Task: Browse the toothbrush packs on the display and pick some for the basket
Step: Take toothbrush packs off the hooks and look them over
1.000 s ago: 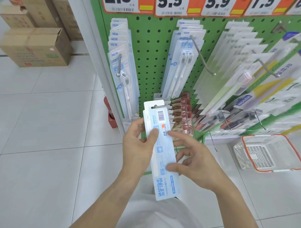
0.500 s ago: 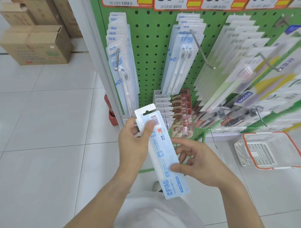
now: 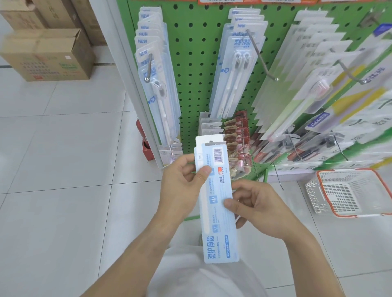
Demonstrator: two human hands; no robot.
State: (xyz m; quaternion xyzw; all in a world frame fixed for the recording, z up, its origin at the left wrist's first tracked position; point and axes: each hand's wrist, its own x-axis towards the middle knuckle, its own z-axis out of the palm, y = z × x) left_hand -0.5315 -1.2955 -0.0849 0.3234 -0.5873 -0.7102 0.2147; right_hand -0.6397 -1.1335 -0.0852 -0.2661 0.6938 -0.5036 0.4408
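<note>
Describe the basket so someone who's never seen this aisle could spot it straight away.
Start at the green pegboard display hung with toothbrush packs and follow it to its foot on the right. There, on the white tiled floor, sits the basket. It is the only container in the aisle: white perforated plastic with an orange-red rim, unlike the brown cardboard boxes far left.

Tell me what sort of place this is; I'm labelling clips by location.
Most likely a shop aisle: toothbrush packs hang on hooks from a green pegboard, price tags run along its top, and a shopping basket sits on the tiled floor.
</note>
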